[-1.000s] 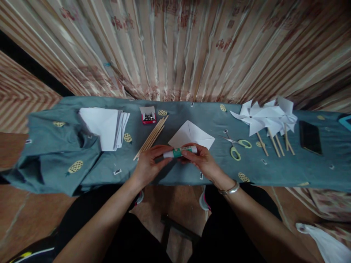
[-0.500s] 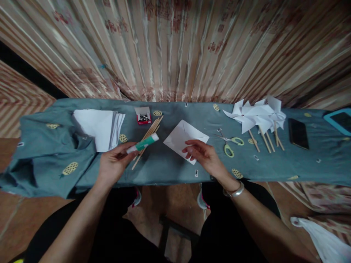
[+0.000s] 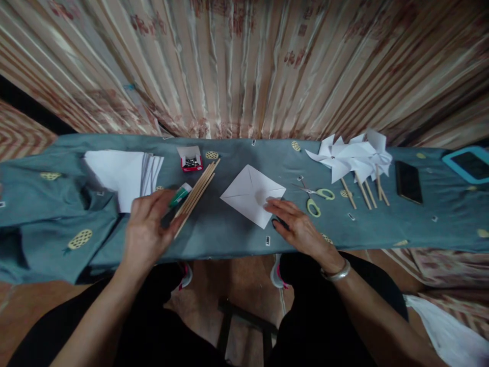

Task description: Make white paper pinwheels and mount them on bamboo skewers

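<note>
A green and white glue stick [image 3: 181, 194] lies beside several thin wooden sticks [image 3: 197, 191], its near end hidden by my left hand [image 3: 147, 227]. The fingers of that hand are over the glue stick, while the thumb stands apart, close to the sticks. In front of me lies a white paper square [image 3: 246, 196], turned like a diamond, with crease lines meeting near its middle. My right hand [image 3: 296, 224] is open at its right corner, fingertips over the paper. Scissors with green handles [image 3: 315, 196] rest just right of it.
A stack of white paper [image 3: 118, 173] is on the left, near a small red box of metal pieces [image 3: 191, 160]. At the right are several white paper pinwheels [image 3: 351, 155] on sticks, a black phone [image 3: 408, 182] and a blue-framed device [image 3: 468, 164]. The teal cloth [image 3: 214, 239] covers the table.
My left hand has lowered the glue stick to the left side of the wooden sticks and its thumb has parted from it. My right fingers have straightened by the paper. The view shifted slightly.
</note>
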### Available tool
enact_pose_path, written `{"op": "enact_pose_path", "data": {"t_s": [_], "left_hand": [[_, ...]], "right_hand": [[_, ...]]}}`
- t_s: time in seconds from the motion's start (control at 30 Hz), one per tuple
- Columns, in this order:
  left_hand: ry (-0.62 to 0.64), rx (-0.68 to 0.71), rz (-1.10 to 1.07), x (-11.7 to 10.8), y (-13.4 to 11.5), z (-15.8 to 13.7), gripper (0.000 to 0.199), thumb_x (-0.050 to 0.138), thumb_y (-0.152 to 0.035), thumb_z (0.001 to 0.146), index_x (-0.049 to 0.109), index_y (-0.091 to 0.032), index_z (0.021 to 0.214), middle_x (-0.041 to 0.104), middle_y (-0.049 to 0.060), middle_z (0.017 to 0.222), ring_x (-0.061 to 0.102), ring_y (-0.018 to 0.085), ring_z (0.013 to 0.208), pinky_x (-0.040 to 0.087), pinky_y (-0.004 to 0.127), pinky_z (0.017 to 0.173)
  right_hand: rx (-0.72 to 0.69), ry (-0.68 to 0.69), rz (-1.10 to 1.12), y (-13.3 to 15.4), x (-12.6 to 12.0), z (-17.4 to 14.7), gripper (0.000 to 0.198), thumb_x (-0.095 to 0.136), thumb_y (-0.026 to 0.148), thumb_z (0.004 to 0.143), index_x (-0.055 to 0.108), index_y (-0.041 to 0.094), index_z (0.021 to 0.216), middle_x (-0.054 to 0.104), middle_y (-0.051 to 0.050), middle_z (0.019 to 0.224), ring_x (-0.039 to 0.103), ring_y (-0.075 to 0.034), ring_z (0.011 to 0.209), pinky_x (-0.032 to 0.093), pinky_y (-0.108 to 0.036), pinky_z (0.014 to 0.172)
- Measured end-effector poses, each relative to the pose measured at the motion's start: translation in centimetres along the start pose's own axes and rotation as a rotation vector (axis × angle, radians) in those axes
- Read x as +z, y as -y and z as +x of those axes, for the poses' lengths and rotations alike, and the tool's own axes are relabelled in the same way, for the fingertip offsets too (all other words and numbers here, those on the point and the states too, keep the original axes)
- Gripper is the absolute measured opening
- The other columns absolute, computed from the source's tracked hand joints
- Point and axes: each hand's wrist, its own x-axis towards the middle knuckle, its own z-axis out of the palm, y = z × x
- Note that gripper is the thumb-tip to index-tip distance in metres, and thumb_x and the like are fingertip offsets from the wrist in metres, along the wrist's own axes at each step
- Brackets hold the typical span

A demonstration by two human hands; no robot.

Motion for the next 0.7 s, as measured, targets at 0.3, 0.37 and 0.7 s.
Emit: {"op": "enact_pose_path", "data": {"t_s": [0.3, 0.37, 0.7], "left_hand": [[0.313, 0.411, -0.259, 7.1, -8.4, 2.8, 0.028, 0.066, -0.019, 0.085, 0.063, -0.013, 0.112, 0.065, 0.013, 0.118, 0.057, 0.029, 0.111, 0.054, 0.044, 0.092], [0.328, 0.414, -0.290, 7.6, -8.6, 3.4, 0.026, 0.066, -0.021, 0.086, 0.064, -0.012, 0.109, 0.067, 0.012, 0.112, 0.059, 0.027, 0.107, 0.055, 0.042, 0.091], [0.302, 0.398, -0.337, 7.9, -8.6, 3.6, 0.015, 0.056, -0.019, 0.092, 0.067, -0.012, 0.098, 0.069, 0.010, 0.098, 0.060, 0.022, 0.096, 0.056, 0.038, 0.085]], "right_hand": [[0.065, 0.042, 0.033, -0.2, 0.0, 0.3, 0.039, 0.052, 0.017, 0.090, 0.060, 0.017, 0.128, 0.056, -0.013, 0.139, 0.048, -0.025, 0.133, 0.039, -0.049, 0.114], [0.062, 0.051, 0.038, -0.3, -0.2, 0.4, 0.038, 0.054, 0.018, 0.089, 0.061, 0.018, 0.127, 0.057, -0.012, 0.138, 0.048, -0.025, 0.133, 0.039, -0.049, 0.114], [0.051, 0.086, 0.040, -0.6, -0.7, 0.6, 0.041, 0.059, 0.023, 0.088, 0.059, 0.021, 0.129, 0.056, -0.010, 0.139, 0.047, -0.026, 0.133, 0.041, -0.053, 0.111]]}}
